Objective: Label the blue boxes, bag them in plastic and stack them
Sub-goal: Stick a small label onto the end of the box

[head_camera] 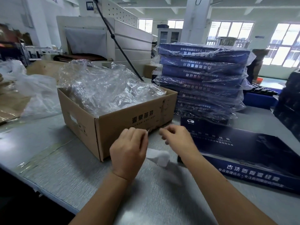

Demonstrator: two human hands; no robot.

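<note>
Both hands are up over the grey table (68, 168). The left hand (129, 151) has its fingers curled in, thumb and forefinger nipping a small pale slip (147, 131) right at the fingertips. The right hand (177, 138) is just across from it with its fingers bent inward, but they are blurred and I cannot tell if they have hold of anything. Just below the left fingers sits a white sheet (158, 155); whether it is held or lying on the table is unclear. Directly beyond both sets of fingertips stands an open cardboard carton (113, 127), heaped with clear plastic bags (103, 85). Beside the right fingers, on their outer side, an unbagged blue box (243, 153) lies flat on the table, and beyond it rises a tall stack of bagged blue boxes (203, 75), each wrapped in crinkled film. Farther back past the carton there is a big pale machine (129, 43) with a dark cable (116, 43) slanting across it, a white pillar (194, 18) and bright windows (284, 44) along the far wall.
</note>
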